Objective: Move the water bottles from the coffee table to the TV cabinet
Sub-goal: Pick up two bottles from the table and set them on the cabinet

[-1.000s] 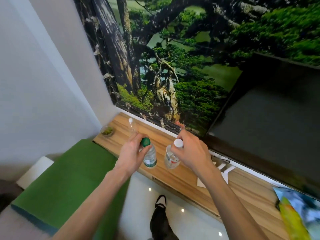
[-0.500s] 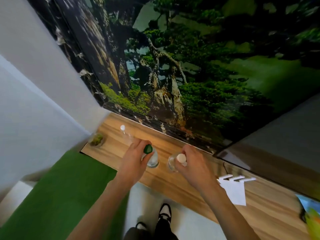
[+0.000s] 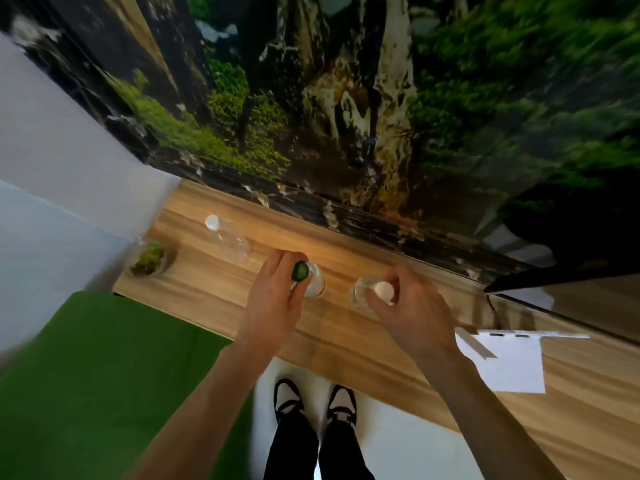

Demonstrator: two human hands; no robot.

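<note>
- TV cabinet (image 3: 346,344): wood top, carries three bottles, all upright.
- Bottles: clear plastic, likely light, smooth; grip at neck under cap.
- Left hand (image 3: 273,306): fingers closed round green-cap bottle (image 3: 300,271).
- Right hand (image 3: 412,310): closed on white-cap bottle (image 3: 383,290).
- Third bottle (image 3: 227,239): free, near, left of left hand.
</note>
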